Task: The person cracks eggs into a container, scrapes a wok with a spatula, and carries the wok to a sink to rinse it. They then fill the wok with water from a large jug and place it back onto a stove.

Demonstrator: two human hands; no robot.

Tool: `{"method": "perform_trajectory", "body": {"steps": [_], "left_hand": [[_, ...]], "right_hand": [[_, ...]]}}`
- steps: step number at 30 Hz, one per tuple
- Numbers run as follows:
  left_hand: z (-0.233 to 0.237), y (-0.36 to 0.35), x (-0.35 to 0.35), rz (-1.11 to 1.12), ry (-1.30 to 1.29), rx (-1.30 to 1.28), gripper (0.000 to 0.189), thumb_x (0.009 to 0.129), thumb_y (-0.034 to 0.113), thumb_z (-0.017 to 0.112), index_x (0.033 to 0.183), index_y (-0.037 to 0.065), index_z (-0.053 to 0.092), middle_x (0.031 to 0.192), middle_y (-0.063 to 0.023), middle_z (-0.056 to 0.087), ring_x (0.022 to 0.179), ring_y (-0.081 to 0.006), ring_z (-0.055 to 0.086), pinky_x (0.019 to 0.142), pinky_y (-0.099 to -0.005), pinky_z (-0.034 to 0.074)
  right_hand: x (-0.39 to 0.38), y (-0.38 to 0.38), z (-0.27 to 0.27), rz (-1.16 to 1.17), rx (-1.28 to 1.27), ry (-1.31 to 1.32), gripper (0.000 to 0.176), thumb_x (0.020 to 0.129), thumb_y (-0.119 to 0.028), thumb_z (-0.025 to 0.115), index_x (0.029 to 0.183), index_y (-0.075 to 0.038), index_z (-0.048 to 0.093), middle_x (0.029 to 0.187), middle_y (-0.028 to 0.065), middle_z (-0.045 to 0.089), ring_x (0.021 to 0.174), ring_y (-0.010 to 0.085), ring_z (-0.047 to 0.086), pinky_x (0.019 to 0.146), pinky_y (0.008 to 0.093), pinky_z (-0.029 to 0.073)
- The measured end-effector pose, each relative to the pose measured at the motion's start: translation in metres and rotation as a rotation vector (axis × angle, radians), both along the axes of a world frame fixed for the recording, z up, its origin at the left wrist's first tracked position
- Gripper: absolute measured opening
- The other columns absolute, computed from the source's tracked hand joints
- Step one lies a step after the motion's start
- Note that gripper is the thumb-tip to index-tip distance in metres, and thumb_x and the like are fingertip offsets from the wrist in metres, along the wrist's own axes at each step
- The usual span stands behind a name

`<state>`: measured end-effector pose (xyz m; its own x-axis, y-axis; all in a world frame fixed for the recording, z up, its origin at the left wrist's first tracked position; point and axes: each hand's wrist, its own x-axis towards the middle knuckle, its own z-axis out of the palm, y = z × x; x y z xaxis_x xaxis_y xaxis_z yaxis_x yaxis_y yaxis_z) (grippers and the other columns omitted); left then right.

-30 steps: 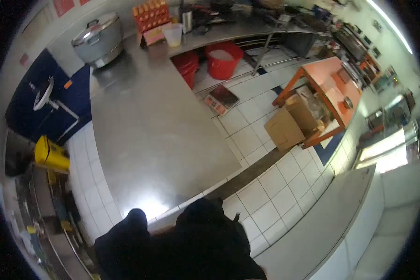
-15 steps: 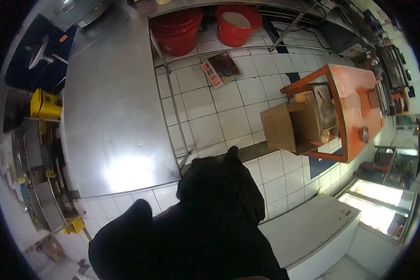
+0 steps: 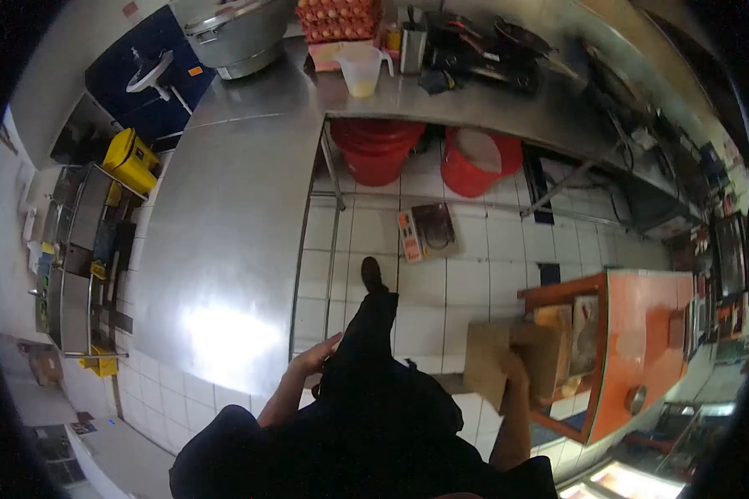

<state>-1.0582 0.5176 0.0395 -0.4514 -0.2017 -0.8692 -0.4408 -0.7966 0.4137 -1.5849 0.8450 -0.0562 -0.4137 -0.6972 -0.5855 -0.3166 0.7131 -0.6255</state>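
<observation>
My left hand (image 3: 316, 356) hangs beside my dark trouser leg, near the corner of the steel table (image 3: 225, 216). Its fingers are stretched out and nothing shows in them. Out to the right, my right hand (image 3: 514, 368) is smeared by motion and overlaps the cardboard box (image 3: 484, 353) in this view; its fingers do not show clearly. That box has its flaps up and stands at the orange table (image 3: 641, 333). My shoe (image 3: 373, 273) points forward on the tiles, close to a scale (image 3: 429, 233) on the floor.
Red tubs (image 3: 374, 162) stand under the back counter. On the counter are a large metal pot (image 3: 237, 37), egg trays (image 3: 339, 21), a measuring jug (image 3: 362, 71) and a black stove (image 3: 491, 58). A yellow bin (image 3: 131, 162) stands left. A metal bowl (image 3: 637, 399) sits on the orange table.
The view has tilted up and moved forward, bringing the back counter's pot, eggs and jug into sight. Both hands and a shoe have come into view. The white freezer at lower right has left it.
</observation>
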Motion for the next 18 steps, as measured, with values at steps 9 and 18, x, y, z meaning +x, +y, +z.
{"method": "perform_trajectory", "body": {"steps": [9,18], "left_hand": [[0.021,-0.251,-0.103,-0.346,-0.102,-0.812,0.071,0.099,0.048,0.061,0.148,-0.001,0.048,0.145,-0.0254,0.056,0.136,-0.04,0.053,0.113,-0.0422,0.043],[0.069,-0.418,-0.156,-0.062,0.127,-0.947,0.056,0.101,0.033,0.063,0.144,0.0,0.05,0.131,-0.0233,0.064,0.113,-0.032,0.068,0.097,-0.0413,0.053]], "right_hand": [[-0.007,-0.268,-0.05,-0.02,0.383,-0.323,0.082,0.094,-0.064,0.059,0.151,-0.006,0.046,0.146,0.0227,0.055,0.131,0.0391,0.056,0.102,0.0499,0.051],[-0.007,-0.677,0.16,0.137,-0.28,-0.08,0.042,0.094,-0.037,0.073,0.12,-0.004,0.065,0.111,0.0109,0.072,0.1,0.0229,0.068,0.089,0.0408,0.054]]}}
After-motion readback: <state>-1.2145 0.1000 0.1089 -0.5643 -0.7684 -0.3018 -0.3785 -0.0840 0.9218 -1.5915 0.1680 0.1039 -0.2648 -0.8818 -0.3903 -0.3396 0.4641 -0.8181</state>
